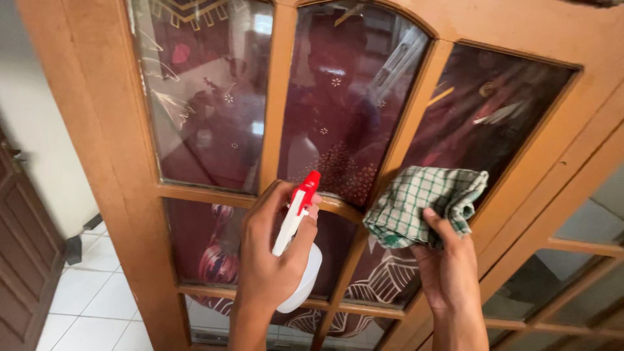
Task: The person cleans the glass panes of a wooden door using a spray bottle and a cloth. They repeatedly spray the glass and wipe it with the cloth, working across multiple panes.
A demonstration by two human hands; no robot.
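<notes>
My left hand (270, 257) grips a white spray bottle (304, 276) with a red nozzle (306, 186), held upright and aimed at the glass panes (344, 97) of a wooden door (104, 123). My right hand (448, 266) holds a green and white checked cloth (422, 205), bunched up and lifted close to the wooden bar between the middle and right panes. Behind the glass hangs a dark red curtain with pale patterns.
The orange-brown door frame fills most of the view, with more glass panes (585, 221) at the lower right. A white tiled floor (97, 299), a pale wall (39, 143) and a dark brown door (19, 260) lie to the left.
</notes>
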